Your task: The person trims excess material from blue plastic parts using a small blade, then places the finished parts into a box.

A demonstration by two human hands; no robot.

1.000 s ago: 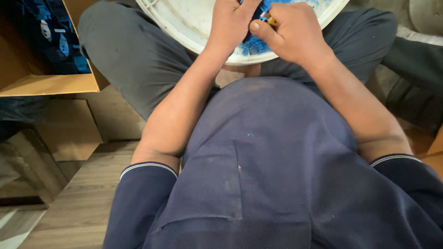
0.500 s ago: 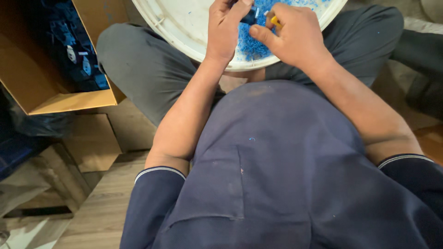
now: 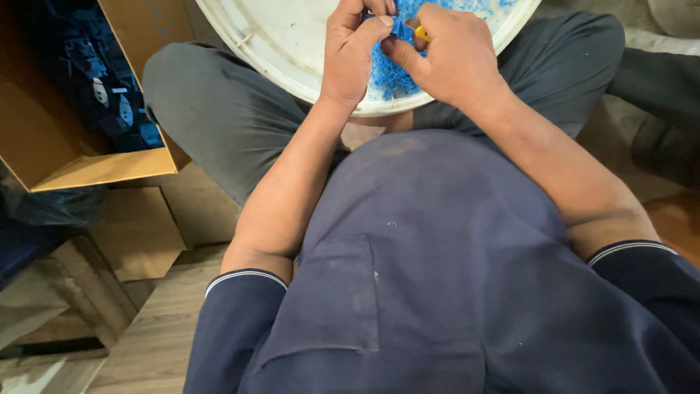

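I sit cross-legged with a large white round basin (image 3: 284, 51) resting on my lap. A heap of blue plastic shavings (image 3: 390, 69) lies in it. My left hand (image 3: 354, 51) pinches a small blue plastic part (image 3: 396, 25) above the heap. My right hand (image 3: 445, 55) grips a yellow-handled tool (image 3: 421, 33), its tip against the blue part. Both hands meet over the near edge of the basin, and the part is mostly hidden by my fingers.
An open cardboard box (image 3: 102, 168) holding several dark blue parts (image 3: 95, 80) stands on the floor at my left. A flat piece of cardboard (image 3: 135, 233) lies beside it on the wooden floor (image 3: 153, 335). A dark object (image 3: 663, 87) lies at the right.
The view has shifted right and down, bringing more of the cardboard box and the basin into sight. My hands stay together over the blue shavings, working the small part.
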